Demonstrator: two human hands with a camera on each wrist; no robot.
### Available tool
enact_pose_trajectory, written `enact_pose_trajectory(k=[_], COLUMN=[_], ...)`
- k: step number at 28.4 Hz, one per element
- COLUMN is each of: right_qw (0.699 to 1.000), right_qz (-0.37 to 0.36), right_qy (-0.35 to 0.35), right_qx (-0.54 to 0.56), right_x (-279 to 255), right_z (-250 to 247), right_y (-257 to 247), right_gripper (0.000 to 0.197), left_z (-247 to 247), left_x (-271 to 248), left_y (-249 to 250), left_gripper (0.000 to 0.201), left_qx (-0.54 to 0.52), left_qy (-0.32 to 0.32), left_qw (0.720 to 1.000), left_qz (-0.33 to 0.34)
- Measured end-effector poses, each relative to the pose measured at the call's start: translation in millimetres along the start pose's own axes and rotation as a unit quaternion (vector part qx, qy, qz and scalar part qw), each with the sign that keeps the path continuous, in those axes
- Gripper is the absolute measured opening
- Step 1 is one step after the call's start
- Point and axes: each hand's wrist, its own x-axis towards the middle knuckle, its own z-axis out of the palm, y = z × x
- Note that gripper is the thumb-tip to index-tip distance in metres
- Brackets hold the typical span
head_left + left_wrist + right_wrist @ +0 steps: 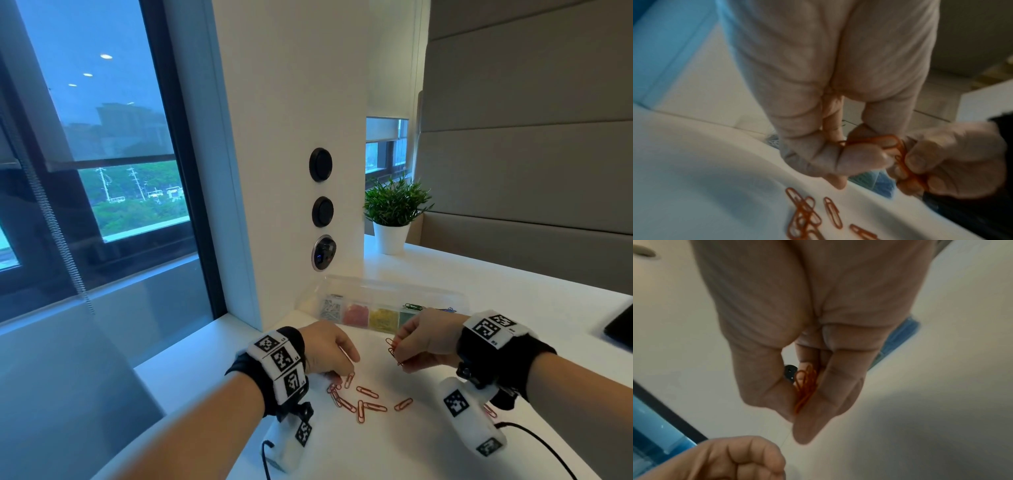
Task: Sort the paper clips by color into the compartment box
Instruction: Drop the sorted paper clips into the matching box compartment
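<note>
The right hand (423,339) is raised just above the white table (428,445), thumb and fingers pinched on a small bunch of red clips (392,349). In the right wrist view the same bunch (806,386) sits squeezed between the thumb and the curled fingers, its loops sticking up; how many clips are in it cannot be counted.

The left hand (325,349) is low over the table, fingers curled down with the tips at the edge of the loose clips (359,402). In the left wrist view it (818,113) seems to hold a thin red clip against its bent fingers, though blur makes that uncertain; the right hand (945,159) is just beside it with its bunch (898,154).

About 8 red clips lie scattered on the table between and in front of the hands, a few overlapping at the left end of the group, and 1 more (490,411) shows beside the right wrist camera.

The clear box (394,294) stands behind the hands against the white pillar (291,137). Its compartments, left to right, hold silver (331,308), red (356,316), yellow (383,318) and green clips (406,317); some blue ones (447,310) show past the right hand.

A potted plant (394,212) stands farther back on the table.
</note>
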Motion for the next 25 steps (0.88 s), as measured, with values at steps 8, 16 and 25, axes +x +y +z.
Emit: enact_pose_trajectory(k=[8,16,25], right_qw=[1.0,0.987,0.985], right_qz=[-0.002,-0.102,-0.144], right_qy=[0.011,-0.014,0.018], right_qx=[0.023,-0.12,-0.093], right_x=[-14,-37,-39], right_z=[1,22,19], right_y=[-11,-76,-71], right_gripper=[0.018,0.015,0.017], left_z=[9,35,33], left_x=[-11,-9,-10], left_y=[-1,7,13], left_gripper=[0.024,0.045,0.02], left_qx=[-0.482,-0.601,-0.597], left_qy=[0.047,0.005,-0.012], left_qw=[0.874,0.793,0.795], left_qz=[-0.05,-0.105,-0.108])
